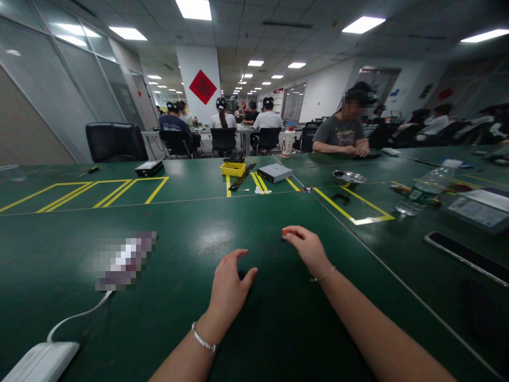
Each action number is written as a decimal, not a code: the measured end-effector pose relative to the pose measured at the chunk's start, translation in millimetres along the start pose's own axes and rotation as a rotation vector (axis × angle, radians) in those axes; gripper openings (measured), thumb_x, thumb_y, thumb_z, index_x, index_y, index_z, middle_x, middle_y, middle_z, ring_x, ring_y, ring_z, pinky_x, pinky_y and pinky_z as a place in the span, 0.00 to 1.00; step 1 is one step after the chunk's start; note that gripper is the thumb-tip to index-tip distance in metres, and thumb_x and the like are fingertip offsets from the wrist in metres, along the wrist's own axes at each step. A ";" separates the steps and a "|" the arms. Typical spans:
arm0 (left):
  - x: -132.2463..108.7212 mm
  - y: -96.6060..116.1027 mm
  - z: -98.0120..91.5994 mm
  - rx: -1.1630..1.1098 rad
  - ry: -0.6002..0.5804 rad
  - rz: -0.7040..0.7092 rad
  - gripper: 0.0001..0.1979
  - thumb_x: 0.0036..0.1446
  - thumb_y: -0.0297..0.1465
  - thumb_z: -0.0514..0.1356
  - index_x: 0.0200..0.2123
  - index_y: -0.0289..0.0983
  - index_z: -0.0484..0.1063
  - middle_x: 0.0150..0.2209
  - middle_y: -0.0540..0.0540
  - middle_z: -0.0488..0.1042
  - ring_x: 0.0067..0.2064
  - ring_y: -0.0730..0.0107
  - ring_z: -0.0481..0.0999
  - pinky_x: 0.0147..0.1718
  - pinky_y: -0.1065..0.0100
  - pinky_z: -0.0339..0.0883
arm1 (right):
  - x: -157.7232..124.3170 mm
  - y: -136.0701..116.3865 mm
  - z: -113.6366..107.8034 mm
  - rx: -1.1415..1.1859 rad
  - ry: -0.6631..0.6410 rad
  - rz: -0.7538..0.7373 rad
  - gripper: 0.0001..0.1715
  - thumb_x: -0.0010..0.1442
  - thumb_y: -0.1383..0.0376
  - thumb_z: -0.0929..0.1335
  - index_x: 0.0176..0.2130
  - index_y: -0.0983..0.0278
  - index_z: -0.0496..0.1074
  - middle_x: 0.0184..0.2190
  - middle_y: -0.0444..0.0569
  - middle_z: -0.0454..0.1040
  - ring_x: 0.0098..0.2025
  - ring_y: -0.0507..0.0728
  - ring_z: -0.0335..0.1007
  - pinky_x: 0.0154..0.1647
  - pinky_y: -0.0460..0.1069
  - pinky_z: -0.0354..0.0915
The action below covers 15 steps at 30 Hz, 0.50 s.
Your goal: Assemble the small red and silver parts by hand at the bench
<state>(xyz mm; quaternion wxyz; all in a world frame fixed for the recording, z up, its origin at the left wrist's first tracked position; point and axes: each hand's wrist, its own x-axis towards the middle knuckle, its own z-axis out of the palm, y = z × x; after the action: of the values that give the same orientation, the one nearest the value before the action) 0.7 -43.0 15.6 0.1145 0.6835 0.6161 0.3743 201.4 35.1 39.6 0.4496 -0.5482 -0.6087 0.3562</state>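
My right hand (308, 249) is closed in a pinch just above the green table (178, 233), right of the middle. Between its fingertips shows a small red and dark piece (283, 235), too small to name. To the left and nearer to me, my left hand (231, 281) holds nothing; its thumb and fingers are apart over the table. Both palms face inward, and a gap of table lies between the two hands.
At left, a white power bank (45, 361) is cabled to a blurred device. Ahead are a yellow bin (233, 168), a grey box (274, 172) and a metal dish (349, 177). A bottle (427, 188) and a phone (469, 257) lie right. A person (342, 130) sits opposite.
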 end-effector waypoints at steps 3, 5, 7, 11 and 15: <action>0.3 -4.1 1.8 0.045 -0.016 -0.034 0.19 0.49 0.33 0.54 0.46 0.38 0.59 0.45 0.44 0.66 0.49 0.62 0.63 0.48 0.57 0.57 | 23.5 25.7 -63.7 -0.469 0.287 0.062 0.15 0.48 0.63 0.61 0.35 0.64 0.71 0.35 0.50 0.72 0.36 0.56 0.66 0.38 0.51 0.60; 0.5 -6.8 3.6 0.054 -0.031 -0.042 0.19 0.49 0.32 0.54 0.46 0.37 0.59 0.46 0.43 0.66 0.50 0.62 0.63 0.48 0.57 0.57 | 30.6 45.6 -105.7 -0.713 0.376 0.161 0.16 0.49 0.63 0.60 0.35 0.64 0.71 0.36 0.52 0.71 0.37 0.59 0.65 0.36 0.52 0.59; 0.6 -8.7 5.4 0.056 -0.046 -0.041 0.19 0.49 0.31 0.54 0.46 0.37 0.60 0.46 0.44 0.66 0.50 0.62 0.63 0.49 0.57 0.56 | 31.9 63.2 -138.2 -0.816 0.370 0.314 0.17 0.49 0.63 0.59 0.37 0.63 0.71 0.38 0.53 0.71 0.36 0.59 0.66 0.33 0.51 0.59; 0.5 -10.0 7.1 0.048 -0.060 -0.034 0.18 0.48 0.30 0.54 0.44 0.37 0.61 0.47 0.44 0.66 0.50 0.63 0.63 0.49 0.58 0.56 | 28.0 84.0 -167.2 -0.841 0.289 0.463 0.18 0.48 0.63 0.60 0.38 0.63 0.71 0.36 0.56 0.71 0.32 0.59 0.66 0.28 0.50 0.58; -0.3 -9.8 7.3 0.078 -0.095 -0.024 0.14 0.47 0.29 0.54 0.40 0.38 0.63 0.49 0.44 0.64 0.53 0.62 0.60 0.51 0.57 0.54 | 24.7 94.3 -172.2 -0.882 0.304 0.483 0.19 0.48 0.63 0.60 0.37 0.64 0.73 0.36 0.59 0.71 0.32 0.60 0.66 0.28 0.51 0.57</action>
<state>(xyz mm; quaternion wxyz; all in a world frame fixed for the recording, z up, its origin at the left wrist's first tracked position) -2.0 -38.9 4.4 0.1213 0.6970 0.6321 0.3160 395.8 63.0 14.9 0.1645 -0.8556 -0.4849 0.0759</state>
